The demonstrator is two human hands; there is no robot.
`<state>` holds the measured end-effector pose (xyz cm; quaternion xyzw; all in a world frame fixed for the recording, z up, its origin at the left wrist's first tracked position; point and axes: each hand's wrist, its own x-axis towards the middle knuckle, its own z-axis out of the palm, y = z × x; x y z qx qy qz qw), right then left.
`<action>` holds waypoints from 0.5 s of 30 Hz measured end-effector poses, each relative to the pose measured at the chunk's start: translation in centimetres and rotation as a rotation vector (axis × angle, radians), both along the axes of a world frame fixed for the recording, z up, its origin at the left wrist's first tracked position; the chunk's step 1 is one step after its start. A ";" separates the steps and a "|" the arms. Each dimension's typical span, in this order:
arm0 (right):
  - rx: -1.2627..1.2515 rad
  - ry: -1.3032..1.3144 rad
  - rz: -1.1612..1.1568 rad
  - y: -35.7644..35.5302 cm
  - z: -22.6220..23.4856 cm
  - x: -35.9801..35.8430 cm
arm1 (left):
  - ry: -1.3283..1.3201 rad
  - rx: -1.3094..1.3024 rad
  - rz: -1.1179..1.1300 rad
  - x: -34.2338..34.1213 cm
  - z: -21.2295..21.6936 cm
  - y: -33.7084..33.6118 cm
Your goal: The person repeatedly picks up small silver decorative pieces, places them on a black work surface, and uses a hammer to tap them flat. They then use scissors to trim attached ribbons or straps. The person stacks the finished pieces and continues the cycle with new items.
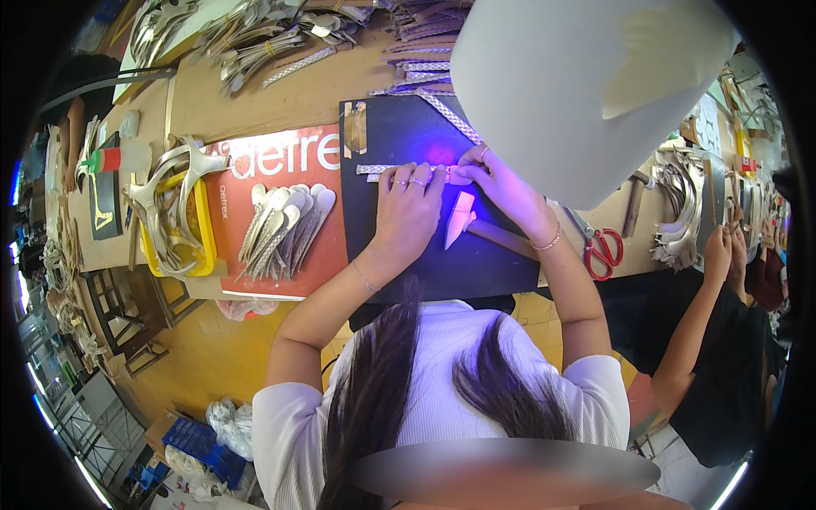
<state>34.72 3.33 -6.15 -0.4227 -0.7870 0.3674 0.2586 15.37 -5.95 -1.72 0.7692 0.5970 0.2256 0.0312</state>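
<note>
A pale woven strap (371, 170) lies crosswise on a dark work mat (387, 268) under purple-blue light. My left hand (408, 208) bends its fingers over the strap and presses it against the mat. At the strap's right end, my right hand (503, 185) pinches with thumb and forefinger; the fingertips partly hide what they grip. Just below the right hand rests a hammer (503, 236), its head lit pink and its wooden handle slanting toward my right wrist. Another woven strap (449, 117) runs diagonally above my hands, partly hidden by the white lamp shade.
A large white lamp shade (544, 102) hangs close over the right side. Red-handled scissors (602, 252) lie right of the mat. Stacked strap pieces (287, 228) sit on a red sheet (234, 191), beside a yellow tray (202, 246). Strap bundles (425, 51) line the back; a co-worker's arm (693, 319) is at right.
</note>
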 end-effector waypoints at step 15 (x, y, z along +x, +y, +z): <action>0.029 -0.151 -0.026 -0.2 2.2 -0.5 | 0.098 -0.008 -0.013 0.1 -0.4 -0.2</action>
